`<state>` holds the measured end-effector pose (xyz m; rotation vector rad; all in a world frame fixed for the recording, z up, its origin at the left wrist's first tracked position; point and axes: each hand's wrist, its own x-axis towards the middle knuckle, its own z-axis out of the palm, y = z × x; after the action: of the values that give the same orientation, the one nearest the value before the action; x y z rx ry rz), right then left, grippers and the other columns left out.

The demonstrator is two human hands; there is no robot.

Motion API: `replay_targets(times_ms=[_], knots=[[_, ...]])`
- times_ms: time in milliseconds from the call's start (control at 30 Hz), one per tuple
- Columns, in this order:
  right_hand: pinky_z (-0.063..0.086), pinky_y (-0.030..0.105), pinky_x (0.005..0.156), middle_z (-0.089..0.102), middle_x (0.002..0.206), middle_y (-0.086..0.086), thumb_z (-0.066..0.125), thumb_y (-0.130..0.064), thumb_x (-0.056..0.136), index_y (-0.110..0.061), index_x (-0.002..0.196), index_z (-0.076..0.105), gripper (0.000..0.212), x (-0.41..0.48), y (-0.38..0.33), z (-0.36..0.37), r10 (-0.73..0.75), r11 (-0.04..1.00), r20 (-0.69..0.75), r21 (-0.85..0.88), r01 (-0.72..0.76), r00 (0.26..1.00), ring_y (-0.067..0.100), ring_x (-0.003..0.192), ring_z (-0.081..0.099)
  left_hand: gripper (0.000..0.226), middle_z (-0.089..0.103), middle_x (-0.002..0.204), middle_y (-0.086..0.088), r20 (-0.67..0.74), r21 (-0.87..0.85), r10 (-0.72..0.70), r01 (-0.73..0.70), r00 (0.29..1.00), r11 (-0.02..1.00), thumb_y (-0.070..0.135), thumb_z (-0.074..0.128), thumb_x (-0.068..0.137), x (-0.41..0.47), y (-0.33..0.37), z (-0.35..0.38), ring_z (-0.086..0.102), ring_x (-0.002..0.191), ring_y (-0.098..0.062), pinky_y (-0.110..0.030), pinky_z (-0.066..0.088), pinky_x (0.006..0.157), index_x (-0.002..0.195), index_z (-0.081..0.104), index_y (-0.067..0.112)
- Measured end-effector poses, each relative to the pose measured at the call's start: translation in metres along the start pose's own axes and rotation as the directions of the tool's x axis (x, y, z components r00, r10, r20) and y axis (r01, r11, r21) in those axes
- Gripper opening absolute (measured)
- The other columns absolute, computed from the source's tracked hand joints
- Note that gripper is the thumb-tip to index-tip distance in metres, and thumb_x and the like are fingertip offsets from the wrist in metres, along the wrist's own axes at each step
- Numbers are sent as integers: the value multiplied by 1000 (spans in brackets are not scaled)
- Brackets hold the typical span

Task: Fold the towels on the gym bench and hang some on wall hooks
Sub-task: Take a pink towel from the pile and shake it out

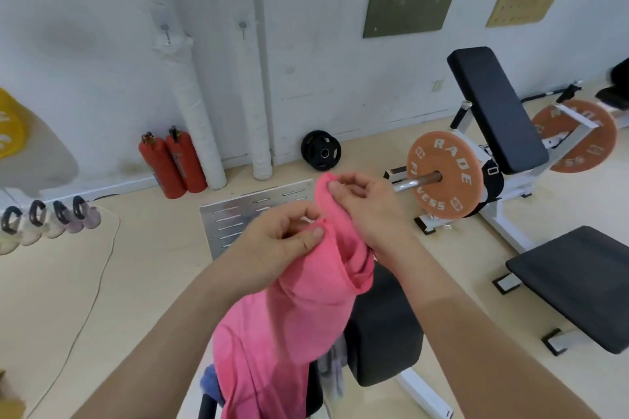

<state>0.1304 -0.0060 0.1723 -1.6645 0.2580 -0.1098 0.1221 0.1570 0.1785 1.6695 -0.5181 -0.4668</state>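
A pink towel (292, 309) hangs bunched in front of me, held up by both hands. My left hand (282, 241) pinches its upper edge between thumb and fingers. Slightly higher and to the right, my right hand (367, 204) grips another part of that edge. Below the towel stands the black padded gym bench (381, 326), with a blue cloth (211, 381) and a grey cloth (335, 367) showing beside the pink fabric. Two small wall hooks (165, 29) (242, 25) stick out of the white wall ahead.
Two red fire extinguishers (173, 163) stand by white wrapped pipes (200, 119). A perforated metal plate (255, 211) lies on the floor. An orange weight plate (442, 173) on a bar, an inclined bench (497, 109) and a flat bench (578, 282) are at right. Kettlebells (44, 224) line the left.
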Motion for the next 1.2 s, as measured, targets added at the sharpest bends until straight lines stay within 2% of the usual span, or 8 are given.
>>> replay_targets(times_ms=[67,267,500,733,933,1033,1133,1200], knots=[[54,32,79,71,88,11,66,-16,88,-21,89,68,6,-10,-16,0,-101,993,59,-49,104,993,17,81,66,4,67,74,3,-142,-89,73,-86,987,992,10,65,87,0,12,-7,59,72,-5,-13,46,68,89,67,12],[55,23,76,73,88,0,69,-11,85,-20,89,68,9,-29,-42,6,-335,936,122,-74,345,934,14,85,69,12,74,81,8,-349,-33,240,-268,906,963,16,71,77,-8,32,-3,66,79,-2,-16,50,73,84,76,24],[52,17,71,68,80,-10,71,-7,83,-25,83,65,20,-36,-50,5,-441,884,137,-102,456,887,6,80,66,13,74,81,6,-488,-35,229,-281,842,959,7,72,78,-9,38,-5,66,79,-5,-17,50,72,83,73,19],[49,13,72,69,78,-15,72,-6,82,-28,84,66,23,-40,-51,3,-460,877,144,-83,474,876,0,78,66,15,74,87,-2,-538,-43,237,-307,809,951,8,75,71,-8,44,-2,67,86,-8,-15,49,75,85,76,13],[51,15,74,71,81,-10,71,-6,83,-25,86,68,20,-39,-53,4,-484,856,177,-110,506,857,4,81,68,26,74,84,5,-533,-133,168,-279,829,951,20,74,66,-6,42,-2,66,86,-8,-17,50,76,91,75,22],[53,17,77,72,81,-9,72,-6,82,-23,85,69,18,-37,-55,1,-481,852,209,-120,510,852,5,81,68,21,70,87,6,-469,-21,222,-262,855,965,14,75,73,-6,43,-6,62,84,-6,-14,48,72,92,74,22],[54,18,74,70,77,-10,74,-6,80,-24,82,68,19,-32,-57,0,-442,859,235,-168,484,866,3,77,68,16,61,73,16,-482,149,255,-209,838,967,22,77,68,-3,42,-13,48,61,-1,-14,37,58,80,74,31],[55,20,71,68,75,-8,75,-5,78,-22,81,64,20,-28,-58,0,-417,876,230,-154,456,879,3,73,67,14,59,67,12,-484,233,271,-176,832,956,27,75,66,-2,40,-16,41,52,-1,-17,33,55,78,73,33]])
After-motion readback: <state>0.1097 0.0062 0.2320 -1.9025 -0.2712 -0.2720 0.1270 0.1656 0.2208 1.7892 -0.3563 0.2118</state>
